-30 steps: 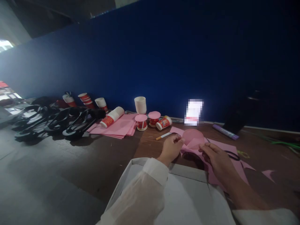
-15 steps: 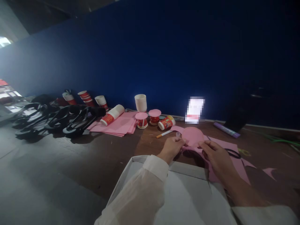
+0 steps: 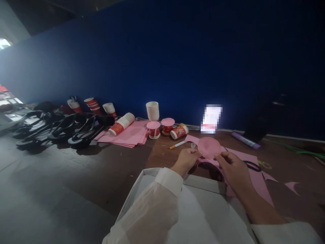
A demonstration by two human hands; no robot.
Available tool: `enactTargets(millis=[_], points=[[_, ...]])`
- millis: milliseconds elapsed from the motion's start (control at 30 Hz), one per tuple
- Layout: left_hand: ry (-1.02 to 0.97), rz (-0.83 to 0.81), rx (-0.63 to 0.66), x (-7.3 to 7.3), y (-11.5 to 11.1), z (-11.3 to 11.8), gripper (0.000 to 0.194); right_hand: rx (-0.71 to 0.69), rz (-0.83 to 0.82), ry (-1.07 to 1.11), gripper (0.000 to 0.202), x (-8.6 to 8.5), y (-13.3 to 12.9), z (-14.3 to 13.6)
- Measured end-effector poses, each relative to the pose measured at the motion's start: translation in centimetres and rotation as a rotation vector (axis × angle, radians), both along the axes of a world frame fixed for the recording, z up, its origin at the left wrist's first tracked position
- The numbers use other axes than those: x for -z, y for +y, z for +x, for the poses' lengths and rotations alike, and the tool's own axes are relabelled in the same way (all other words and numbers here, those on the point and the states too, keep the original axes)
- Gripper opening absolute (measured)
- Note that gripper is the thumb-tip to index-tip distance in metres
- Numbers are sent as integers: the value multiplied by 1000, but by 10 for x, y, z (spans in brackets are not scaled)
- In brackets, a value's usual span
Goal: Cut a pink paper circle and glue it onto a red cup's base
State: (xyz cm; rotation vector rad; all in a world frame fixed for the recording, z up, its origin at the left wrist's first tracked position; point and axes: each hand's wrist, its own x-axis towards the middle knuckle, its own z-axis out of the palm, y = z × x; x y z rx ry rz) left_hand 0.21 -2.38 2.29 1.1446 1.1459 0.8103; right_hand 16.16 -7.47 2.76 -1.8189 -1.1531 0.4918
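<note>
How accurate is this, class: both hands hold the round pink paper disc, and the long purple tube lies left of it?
Only the side is wrong: in the head view, the left hand and right hand hold the pink disc, and the purple tube lies right of it, not left.

Craft workspace with cut paper (image 3: 209,145)

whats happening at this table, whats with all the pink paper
A person holds a round pink disc by its near edge, left hand and right hand apart. A pink sheet lies below the right hand. Further left, two red cups stand topped with pink discs; another cup lies beside them.
</note>
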Motion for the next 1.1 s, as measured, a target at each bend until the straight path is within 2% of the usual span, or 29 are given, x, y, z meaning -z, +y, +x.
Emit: enactTargets(millis=[167, 733, 1100], points=[[-22, -7, 8, 0, 1, 0, 18, 17, -25, 26, 42, 4, 2, 1], [4, 48, 37, 8, 5, 0, 15, 24, -37, -6, 43, -2, 0, -2], [13, 60, 40, 7, 3, 0, 14, 31, -59, -20, 42, -5, -1, -4]])
